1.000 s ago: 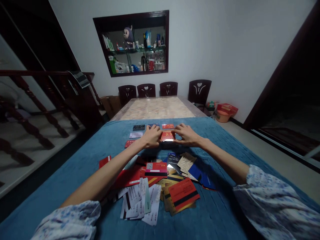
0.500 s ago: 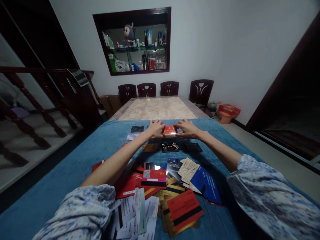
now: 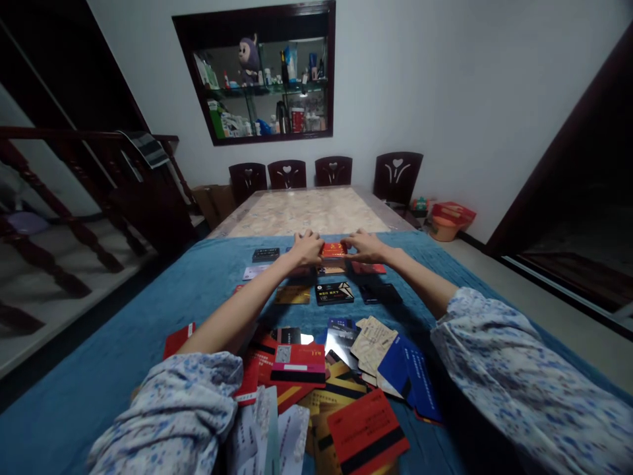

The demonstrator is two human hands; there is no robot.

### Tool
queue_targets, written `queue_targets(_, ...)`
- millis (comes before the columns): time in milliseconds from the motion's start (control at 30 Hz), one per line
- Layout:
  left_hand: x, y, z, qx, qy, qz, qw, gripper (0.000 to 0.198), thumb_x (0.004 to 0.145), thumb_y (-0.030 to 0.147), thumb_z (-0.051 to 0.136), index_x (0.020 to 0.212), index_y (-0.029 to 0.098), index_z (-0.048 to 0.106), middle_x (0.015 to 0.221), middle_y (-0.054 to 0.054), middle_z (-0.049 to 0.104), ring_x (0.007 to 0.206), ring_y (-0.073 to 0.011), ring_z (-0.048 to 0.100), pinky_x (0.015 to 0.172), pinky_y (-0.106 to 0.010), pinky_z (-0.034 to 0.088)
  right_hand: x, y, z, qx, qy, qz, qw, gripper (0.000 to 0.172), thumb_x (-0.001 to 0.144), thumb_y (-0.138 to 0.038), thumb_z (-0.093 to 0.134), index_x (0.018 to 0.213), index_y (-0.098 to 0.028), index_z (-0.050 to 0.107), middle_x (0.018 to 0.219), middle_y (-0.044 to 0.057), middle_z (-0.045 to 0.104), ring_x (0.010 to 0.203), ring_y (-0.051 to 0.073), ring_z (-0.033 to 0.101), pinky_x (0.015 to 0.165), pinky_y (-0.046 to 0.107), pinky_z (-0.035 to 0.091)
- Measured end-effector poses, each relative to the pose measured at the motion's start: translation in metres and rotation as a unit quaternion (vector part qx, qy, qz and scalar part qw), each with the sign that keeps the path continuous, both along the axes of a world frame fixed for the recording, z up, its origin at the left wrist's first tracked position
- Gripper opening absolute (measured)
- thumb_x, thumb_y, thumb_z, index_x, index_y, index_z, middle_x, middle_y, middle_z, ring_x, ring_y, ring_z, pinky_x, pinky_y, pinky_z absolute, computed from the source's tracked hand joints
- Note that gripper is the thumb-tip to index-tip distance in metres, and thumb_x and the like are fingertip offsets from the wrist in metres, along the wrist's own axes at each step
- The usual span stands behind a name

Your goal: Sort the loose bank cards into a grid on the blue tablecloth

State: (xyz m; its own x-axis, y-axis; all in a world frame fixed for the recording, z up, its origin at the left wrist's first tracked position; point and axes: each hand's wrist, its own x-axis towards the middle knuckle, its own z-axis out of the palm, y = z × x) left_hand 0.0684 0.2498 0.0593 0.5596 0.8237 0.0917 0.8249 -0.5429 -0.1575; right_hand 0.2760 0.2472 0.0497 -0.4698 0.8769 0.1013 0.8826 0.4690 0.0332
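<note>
A stack of red cards [image 3: 333, 249] lies at the far side of the blue cloth, pinched from both ends. My left hand [image 3: 308, 249] grips its left edge, fingers bent. On its right edge are the curled fingers of my right hand [image 3: 364, 247]. Just nearer lie a tan card [image 3: 331, 270] and a red card [image 3: 370, 268]. A row closer to me holds a gold card [image 3: 293, 295], a black VIP card stack [image 3: 335, 293] and a plain black card [image 3: 380, 294]. Left of my left hand sits a dark card stack [image 3: 266, 254].
A loose heap of cards spreads nearest me, with a red striped card [image 3: 368, 432], blue cards [image 3: 413, 376], beige cards [image 3: 374, 344] and white cards [image 3: 291, 439]. Blue cloth [image 3: 123, 349] covers the near table; a marbled tabletop [image 3: 316, 210] and several chairs [image 3: 398, 175] stand beyond.
Both hands have moved slightly away from me with the red card stack, uncovering the tan card and the red card nearer to me. The view has shifted slightly.
</note>
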Motion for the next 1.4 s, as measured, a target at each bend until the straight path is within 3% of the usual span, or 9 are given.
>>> queue_targets(500, 0.016, 0.035, -0.018, -0.053, 0.01, 0.018, 0.998, 0.026, 0.076, 0.022, 0.057, 0.099, 0.017, 0.068, 0.123, -0.016, 0.059, 0.122, -0.0354, 0.039, 0.098, -0.064, 0.032, -0.007, 0.033, -0.01, -0.061, -0.025, -0.05, 0.997, 0.034, 0.083, -0.044, 0.057, 0.107, -0.023, 0.068, 0.117, 0.012, 0.067, 0.117, 0.036, 0.049, 0.085, 0.044, 0.043)
queue_targets(767, 0.021, 0.051, -0.023, -0.09, 0.023, 0.032, 0.995, 0.028, 0.067, 0.014, 0.059, 0.093, 0.015, 0.07, 0.113, -0.017, 0.064, 0.121, -0.0362, 0.039, 0.1, -0.067, 0.03, -0.012, 0.045, -0.017, -0.09, -0.025, -0.069, 0.993, 0.031, 0.084, -0.042, 0.058, 0.106, -0.024, 0.07, 0.118, 0.012, 0.068, 0.12, 0.037, 0.048, 0.088, 0.049, 0.045)
queue_targets(1200, 0.022, 0.053, -0.02, -0.121, 0.042, 0.062, 0.99, 0.028, 0.069, 0.016, 0.065, 0.096, 0.019, 0.07, 0.127, -0.015, 0.059, 0.127, -0.0361, 0.038, 0.107, -0.062, 0.027, -0.02, 0.045, -0.016, -0.097, -0.037, -0.093, 0.99, 0.037, 0.081, -0.036, 0.057, 0.115, -0.025, 0.069, 0.118, 0.012, 0.068, 0.122, 0.037, 0.049, 0.093, 0.052, 0.044)
queue_targets(1400, 0.022, 0.051, -0.019, -0.123, 0.039, 0.071, 0.989, 0.026, 0.069, 0.014, 0.064, 0.093, 0.019, 0.071, 0.126, -0.013, 0.062, 0.126, -0.0351, 0.039, 0.107, -0.061, 0.027, -0.021, 0.046, -0.017, -0.091, -0.04, -0.079, 0.992, 0.033, 0.078, -0.029, 0.061, 0.108, -0.026, 0.073, 0.117, 0.011, 0.069, 0.121, 0.036, 0.05, 0.094, 0.048, 0.044)
